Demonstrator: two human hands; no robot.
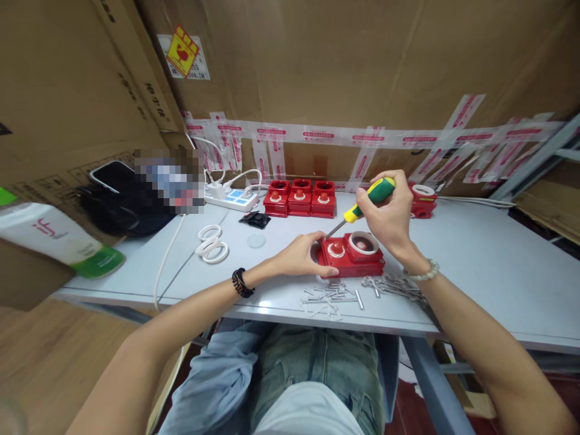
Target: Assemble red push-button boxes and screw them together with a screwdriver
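Note:
A red device housing (356,266) with a white ring and a red button lies on the table in front of me. My left hand (301,257) grips its left end, thumb along the near side and fingers at the far side. In my right hand (392,211) is a screwdriver (374,196) with a green and yellow handle, tilted so that its tip meets the far left corner of the housing. Whether a screw sits under the tip is too small to tell. Loose screws (333,293) lie just nearer to me, beside a pile of metal parts (394,285).
Three red housings (299,199) stand at the back, another (421,202) behind my right hand. White rings (212,246), a clear disc (256,240), black packets (255,219) and a power strip (235,198) are leftward. A white-green bottle (58,238) lies far left. Cardboard (344,66) walls the back.

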